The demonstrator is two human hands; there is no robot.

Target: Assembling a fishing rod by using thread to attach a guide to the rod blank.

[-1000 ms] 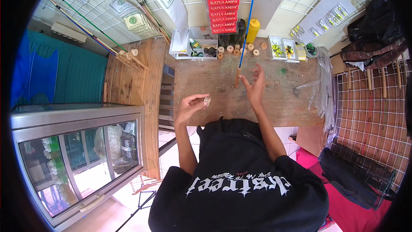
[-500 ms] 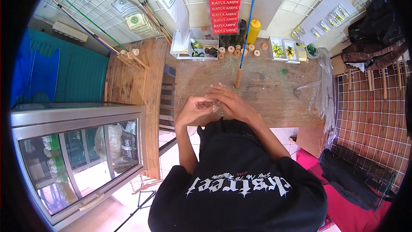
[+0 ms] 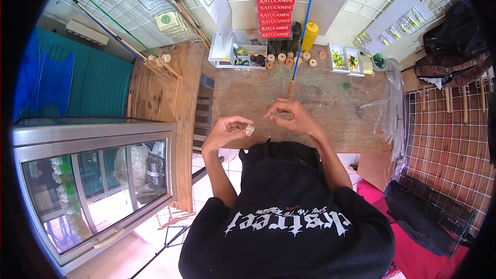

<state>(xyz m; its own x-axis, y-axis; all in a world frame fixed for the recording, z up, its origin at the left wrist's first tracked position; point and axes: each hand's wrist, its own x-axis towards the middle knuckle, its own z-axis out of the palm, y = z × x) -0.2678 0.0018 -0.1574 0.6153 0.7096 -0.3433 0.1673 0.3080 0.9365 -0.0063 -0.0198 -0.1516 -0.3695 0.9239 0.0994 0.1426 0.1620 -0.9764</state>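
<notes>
My left hand (image 3: pixel 227 132) pinches a small pale, partly see-through lump (image 3: pixel 250 130) between thumb and fingertips, just above the near edge of the workbench (image 3: pixel 315 139). What kind of thing it is, I cannot make out. To its right, a short gap away, my right hand (image 3: pixel 292 116) has its fingers curled with thumb and forefinger drawn together. Anything thin in that pinch is too small to see. Just beyond the right hand, a blue fishing rod (image 3: pixel 298 54) with a brown handle (image 3: pixel 290 89) stands out from the bench, its handle end partly behind my fingers.
Wooden spools (image 3: pixel 281 57) line the back of the bench beside a white organiser box (image 3: pixel 237 64) and a yellow squeeze bottle (image 3: pixel 310 36). White trays (image 3: pixel 355 70) of small lures sit at the back right. A glass-fronted cabinet (image 3: pixel 95 142) stands left; clear plastic wrap (image 3: pixel 395 108) hangs right.
My hands have come apart from being together. The left keeps the small pale lump and shifts slightly left; the right has moved right, its fingers now curled. The view has tilted slightly.
</notes>
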